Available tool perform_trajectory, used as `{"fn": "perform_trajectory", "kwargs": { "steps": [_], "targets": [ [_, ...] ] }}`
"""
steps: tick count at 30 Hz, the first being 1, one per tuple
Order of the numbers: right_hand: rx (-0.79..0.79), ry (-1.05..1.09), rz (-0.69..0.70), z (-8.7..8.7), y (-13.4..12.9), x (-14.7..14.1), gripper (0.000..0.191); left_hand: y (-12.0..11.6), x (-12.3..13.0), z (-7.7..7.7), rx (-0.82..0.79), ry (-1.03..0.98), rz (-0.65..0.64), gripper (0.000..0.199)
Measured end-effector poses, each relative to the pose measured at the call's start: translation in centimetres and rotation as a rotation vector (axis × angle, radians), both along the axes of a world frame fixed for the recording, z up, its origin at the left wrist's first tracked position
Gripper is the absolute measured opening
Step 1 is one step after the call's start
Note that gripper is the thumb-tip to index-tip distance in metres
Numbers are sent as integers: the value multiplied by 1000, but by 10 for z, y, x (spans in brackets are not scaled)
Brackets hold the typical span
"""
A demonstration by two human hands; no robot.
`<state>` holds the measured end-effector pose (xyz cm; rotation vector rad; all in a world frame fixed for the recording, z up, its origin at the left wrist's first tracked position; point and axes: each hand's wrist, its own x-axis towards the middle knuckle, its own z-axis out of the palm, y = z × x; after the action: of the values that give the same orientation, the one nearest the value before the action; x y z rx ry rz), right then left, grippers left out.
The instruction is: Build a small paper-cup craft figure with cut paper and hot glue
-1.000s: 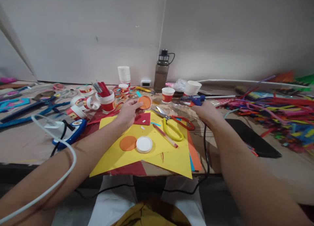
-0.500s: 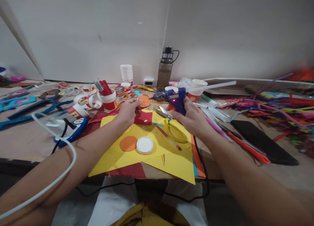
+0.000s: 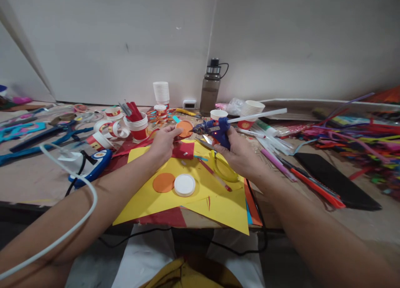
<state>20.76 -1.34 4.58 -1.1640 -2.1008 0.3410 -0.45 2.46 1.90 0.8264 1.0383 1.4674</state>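
Note:
Between thumb and fingers, my left hand (image 3: pixel 165 143) pinches an orange disc (image 3: pixel 185 129) by its left edge. My right hand (image 3: pixel 242 152) is wrapped round a blue glue gun (image 3: pixel 221 132), with a translucent glue stick (image 3: pixel 259 115) out of its back. The gun's nozzle points left, at the disc's right edge; whether it touches is too small to tell. Below the hands, a second orange disc (image 3: pixel 163 182) and a white round lid (image 3: pixel 184 185) lie side by side on yellow paper (image 3: pixel 150 207). Yellow-handled scissors (image 3: pixel 225 169) lie partly under my right hand.
A water bottle (image 3: pixel 210 90) stands against the wall. Red-and-white paper cups (image 3: pixel 137 127) stand at the back left, more (image 3: pixel 251 111) at the back right. A black phone-like slab (image 3: pixel 336 180) and a red cutter (image 3: pixel 315 186) lie right. A white cable (image 3: pixel 90 204) crosses above my left forearm.
The glue gun and my right hand have moved slightly left and down, the nozzle nearer the held disc's right side. My left hand has shifted very slightly right, still pinching the disc.

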Motion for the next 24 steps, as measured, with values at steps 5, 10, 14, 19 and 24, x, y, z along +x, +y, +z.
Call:
{"fn": "perform_trajectory", "kwargs": {
  "steps": [5, 10, 14, 19, 24],
  "targets": [
    [19, -13, -5, -1, 0, 0, 46, -1, 0, 0, -4, 4, -16, 26],
    [-1, -14, -17, 2, -2, -3, 44, -2, 1, 1, -6, 4, -20, 28],
    [2, -18, -22, 1, -1, -3, 43, -2, 1, 2, -6, 2, -15, 28],
    [6, -22, -23, 0, -1, -3, 42, -2, 1, 2, -12, 4, -7, 28],
    [-20, -106, -64, 4, -6, -5, 36, -1, 0, -1, 21, 69, -5, 27]
  ]
}}
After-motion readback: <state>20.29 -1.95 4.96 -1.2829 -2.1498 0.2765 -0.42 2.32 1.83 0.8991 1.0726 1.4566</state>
